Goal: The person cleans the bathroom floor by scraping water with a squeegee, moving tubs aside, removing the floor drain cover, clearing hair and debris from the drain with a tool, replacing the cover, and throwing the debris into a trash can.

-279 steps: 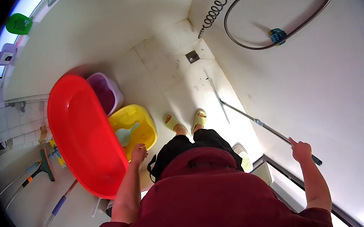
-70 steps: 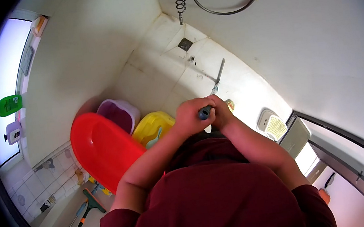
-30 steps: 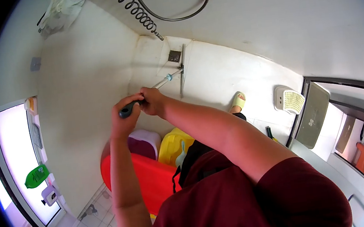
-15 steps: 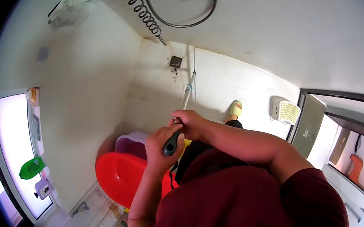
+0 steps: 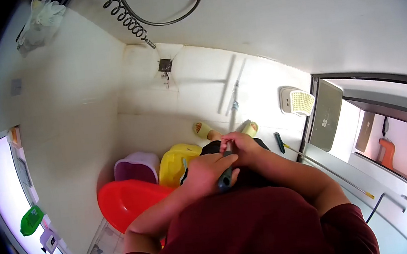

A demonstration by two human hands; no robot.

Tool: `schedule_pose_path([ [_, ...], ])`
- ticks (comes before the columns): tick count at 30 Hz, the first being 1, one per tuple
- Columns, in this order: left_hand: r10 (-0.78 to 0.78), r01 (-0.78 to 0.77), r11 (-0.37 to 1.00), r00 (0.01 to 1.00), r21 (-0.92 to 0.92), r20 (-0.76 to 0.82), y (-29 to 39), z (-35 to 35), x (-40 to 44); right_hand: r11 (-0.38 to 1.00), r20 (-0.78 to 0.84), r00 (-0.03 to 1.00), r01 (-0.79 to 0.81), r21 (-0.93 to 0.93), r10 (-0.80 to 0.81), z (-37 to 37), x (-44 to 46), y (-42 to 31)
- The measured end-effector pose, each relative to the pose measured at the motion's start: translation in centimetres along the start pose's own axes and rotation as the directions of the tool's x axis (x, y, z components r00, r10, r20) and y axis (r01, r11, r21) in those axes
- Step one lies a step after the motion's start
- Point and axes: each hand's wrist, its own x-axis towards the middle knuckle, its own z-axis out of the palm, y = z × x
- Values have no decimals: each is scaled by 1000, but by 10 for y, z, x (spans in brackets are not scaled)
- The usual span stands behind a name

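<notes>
Both my hands are on a long-handled floor squeegee [image 5: 232, 116], whose pale pole slants away from my body. My left hand [image 5: 206, 173] is wrapped round the dark grip near its top end. A little further down the pole, my right hand [image 5: 241, 145] closes round it. The tool's narrow, wide head is down on the pale tiled floor [image 5: 195, 95] ahead of my feet; its edges blur with a shadow beside it. Green slippers [image 5: 204, 129] are on my feet, just beyond my hands.
A dark square drain [image 5: 165, 65] lies near the corner. Red [image 5: 129, 200], purple [image 5: 137, 165] and yellow [image 5: 177, 162] plastic tubs crowd my left. On the right are a white and light-green stool [image 5: 298, 101], a green-headed brush [image 5: 279, 143] and a doorway. A coiled hose [image 5: 126, 18] hangs ahead.
My view has shifted, bringing the yellow tub, both slippers and the green-headed brush into sight. The squeegee has swung rightward, away from the drain. Both hands still hold it.
</notes>
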Motion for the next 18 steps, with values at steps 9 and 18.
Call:
schedule_pose_path([
  [9, -130, 183, 917, 977, -354, 168, -50, 177, 44, 948, -443, 857, 141, -285, -261, -187, 70, -65],
  [18, -144, 166, 960, 983, -227, 111, -76, 115, 26, 998, -179, 982, 47, -43, -54, -119, 97, -41],
])
